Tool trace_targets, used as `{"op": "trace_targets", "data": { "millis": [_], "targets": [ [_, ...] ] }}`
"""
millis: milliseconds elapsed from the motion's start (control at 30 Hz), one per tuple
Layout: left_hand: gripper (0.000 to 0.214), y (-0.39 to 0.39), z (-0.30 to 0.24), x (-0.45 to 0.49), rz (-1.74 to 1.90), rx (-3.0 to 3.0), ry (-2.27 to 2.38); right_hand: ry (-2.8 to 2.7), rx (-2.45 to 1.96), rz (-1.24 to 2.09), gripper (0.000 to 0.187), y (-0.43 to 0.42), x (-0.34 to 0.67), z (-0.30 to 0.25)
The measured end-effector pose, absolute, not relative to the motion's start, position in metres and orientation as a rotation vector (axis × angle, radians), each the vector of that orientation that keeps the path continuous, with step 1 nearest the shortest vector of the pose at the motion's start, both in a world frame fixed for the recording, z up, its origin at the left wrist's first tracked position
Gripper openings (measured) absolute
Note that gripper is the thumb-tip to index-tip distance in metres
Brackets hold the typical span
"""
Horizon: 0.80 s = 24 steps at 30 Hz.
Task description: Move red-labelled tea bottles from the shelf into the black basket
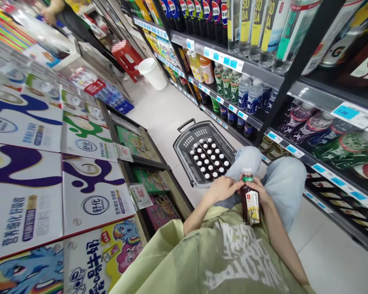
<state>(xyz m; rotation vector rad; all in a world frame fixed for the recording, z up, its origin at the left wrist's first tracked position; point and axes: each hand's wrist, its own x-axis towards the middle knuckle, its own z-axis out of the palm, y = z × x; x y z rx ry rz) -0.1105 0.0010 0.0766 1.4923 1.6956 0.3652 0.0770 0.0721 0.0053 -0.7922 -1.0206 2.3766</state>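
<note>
A dark drink bottle (250, 200) with a clear cap, a green neck band and a pale label with a yellow picture stands upright in front of my lap. My left hand (227, 188) reaches across from the left, its fingers closed at the bottle just below the neck. From the other side my right hand (260, 190) grips the bottle's upper part; some of its fingers are hidden behind it. Past my knees, a dark grey shopping basket (179, 143) on the floor holds several dark bottles with white caps (209, 157), packed close together.
Drink shelves (260, 122) with price tags run along the right. Stacked milk cartons (92, 196) stand close on the left. Farther along the aisle are a white bucket (153, 73), a red stool (127, 59), packs of bottled water (110, 94) and another person's arm (53, 10).
</note>
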Motion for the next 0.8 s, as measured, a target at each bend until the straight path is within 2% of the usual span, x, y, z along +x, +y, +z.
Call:
{"op": "trace_targets", "data": {
  "millis": [200,400,567,800],
  "targets": [
    [0.046,0.012,0.084,-0.130,0.612,1.532,1.681,-1.227,-0.783,2.522,0.038,0.059,0.062,-0.001],
    [0.033,0.007,0.071,-0.129,0.622,1.418,1.659,-1.567,-0.627,2.508,0.047,0.063,0.056,-0.003],
    [0.027,-0.011,0.074,-0.144,0.766,1.289,1.710,-1.648,-0.902,2.243,0.058,0.066,0.061,-0.009],
    [0.027,-0.028,0.093,-0.178,1.019,1.086,1.969,-1.462,-1.060,2.324,0.067,0.069,0.058,-0.013]
  ]
}}
